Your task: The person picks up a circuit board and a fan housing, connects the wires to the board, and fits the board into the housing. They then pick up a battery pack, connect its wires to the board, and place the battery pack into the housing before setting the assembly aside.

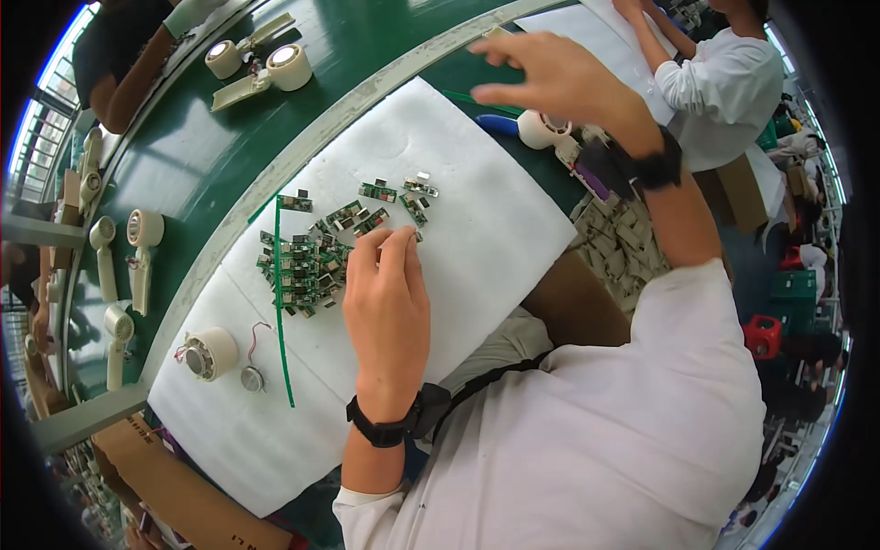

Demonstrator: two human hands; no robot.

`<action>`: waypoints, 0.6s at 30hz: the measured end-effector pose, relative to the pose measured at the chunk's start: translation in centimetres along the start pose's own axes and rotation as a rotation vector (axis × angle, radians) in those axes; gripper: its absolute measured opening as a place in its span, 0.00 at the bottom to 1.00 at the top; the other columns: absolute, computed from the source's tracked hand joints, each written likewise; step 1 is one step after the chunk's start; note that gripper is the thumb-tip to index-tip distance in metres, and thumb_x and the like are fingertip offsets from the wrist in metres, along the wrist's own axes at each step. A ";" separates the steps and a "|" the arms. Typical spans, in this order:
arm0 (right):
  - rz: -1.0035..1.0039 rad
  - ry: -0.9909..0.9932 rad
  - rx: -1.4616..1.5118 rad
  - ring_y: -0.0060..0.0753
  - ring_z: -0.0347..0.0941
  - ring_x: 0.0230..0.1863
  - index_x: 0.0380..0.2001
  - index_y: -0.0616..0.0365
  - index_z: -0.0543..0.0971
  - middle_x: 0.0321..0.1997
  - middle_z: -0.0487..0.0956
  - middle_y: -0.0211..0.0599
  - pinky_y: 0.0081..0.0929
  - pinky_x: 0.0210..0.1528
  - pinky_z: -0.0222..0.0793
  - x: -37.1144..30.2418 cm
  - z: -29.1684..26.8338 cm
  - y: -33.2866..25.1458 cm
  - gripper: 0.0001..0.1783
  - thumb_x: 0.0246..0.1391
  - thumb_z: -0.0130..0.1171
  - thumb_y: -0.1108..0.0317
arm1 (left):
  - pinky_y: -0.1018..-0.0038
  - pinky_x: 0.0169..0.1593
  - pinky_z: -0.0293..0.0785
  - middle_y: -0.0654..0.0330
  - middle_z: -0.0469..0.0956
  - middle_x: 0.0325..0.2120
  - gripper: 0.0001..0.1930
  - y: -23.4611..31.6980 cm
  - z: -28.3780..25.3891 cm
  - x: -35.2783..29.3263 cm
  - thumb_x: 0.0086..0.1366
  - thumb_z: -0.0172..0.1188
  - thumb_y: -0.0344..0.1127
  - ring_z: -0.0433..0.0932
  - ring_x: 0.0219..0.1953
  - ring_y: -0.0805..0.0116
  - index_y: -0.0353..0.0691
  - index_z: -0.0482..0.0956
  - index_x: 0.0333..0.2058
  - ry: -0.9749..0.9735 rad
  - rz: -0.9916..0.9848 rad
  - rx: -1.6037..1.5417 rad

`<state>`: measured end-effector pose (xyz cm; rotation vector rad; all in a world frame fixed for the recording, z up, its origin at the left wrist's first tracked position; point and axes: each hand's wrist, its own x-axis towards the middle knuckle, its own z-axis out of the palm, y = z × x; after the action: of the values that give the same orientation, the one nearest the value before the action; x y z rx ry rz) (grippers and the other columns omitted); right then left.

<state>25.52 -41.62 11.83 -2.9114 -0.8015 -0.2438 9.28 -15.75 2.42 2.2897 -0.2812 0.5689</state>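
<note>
My left hand (390, 289) reaches over a white foam sheet (477, 202), its fingers bent and drawn together. At their tips the edge of a small circuit board (419, 236) shows; the rest is hidden by the fingers. Beside this hand lies a pile of small green circuit boards (312, 266), with several loose ones spread toward the far side. A thin green strip (282, 348) runs along the pile's left side. My right hand (564, 78) is raised at the far right, thumb and fingers apart, nothing seen in it. Below it lies a cream handheld-fan part (541, 130) near a blue handle (498, 125).
On the foam's near left sit a round cream motor housing (209, 355) and a small metal disc (252, 378) with a red wire. Cream fan bodies (289, 69) lie on the green belt (367, 46). Right of the foam is a heap of cream parts (619, 243). A co-worker (724, 82) sits far right.
</note>
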 end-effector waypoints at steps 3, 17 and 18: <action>-0.019 -0.009 -0.057 0.50 0.78 0.52 0.62 0.53 0.78 0.54 0.81 0.46 0.37 0.57 0.74 -6.6 0.5 1.9 0.31 0.59 0.69 0.52 | 0.67 0.38 0.78 0.55 0.80 0.35 0.07 1.4 -0.3 0.1 0.70 0.62 0.26 0.80 0.34 0.58 0.37 0.83 0.45 -0.131 -0.098 -0.120; -0.049 -0.040 0.137 0.38 0.76 0.41 0.61 0.50 0.80 0.46 0.78 0.39 0.31 0.45 0.75 -6.8 -3.6 -5.6 0.27 0.58 0.70 0.59 | 0.78 0.36 0.76 0.60 0.81 0.35 0.10 2.9 -2.1 -2.4 0.74 0.60 0.26 0.79 0.31 0.77 0.33 0.83 0.50 -0.251 -0.485 -0.854; 0.005 -0.104 0.117 0.36 0.76 0.39 0.61 0.50 0.80 0.44 0.78 0.38 0.32 0.43 0.74 -6.9 -2.7 -6.9 0.28 0.57 0.71 0.59 | 0.78 0.37 0.76 0.61 0.81 0.35 0.10 3.1 -2.0 -2.6 0.74 0.60 0.27 0.78 0.32 0.77 0.32 0.82 0.51 -0.275 -0.543 -0.926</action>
<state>15.79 -39.51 13.63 -2.8345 -0.7950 -0.0434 5.28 -16.43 4.37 1.4251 -0.0201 -0.1579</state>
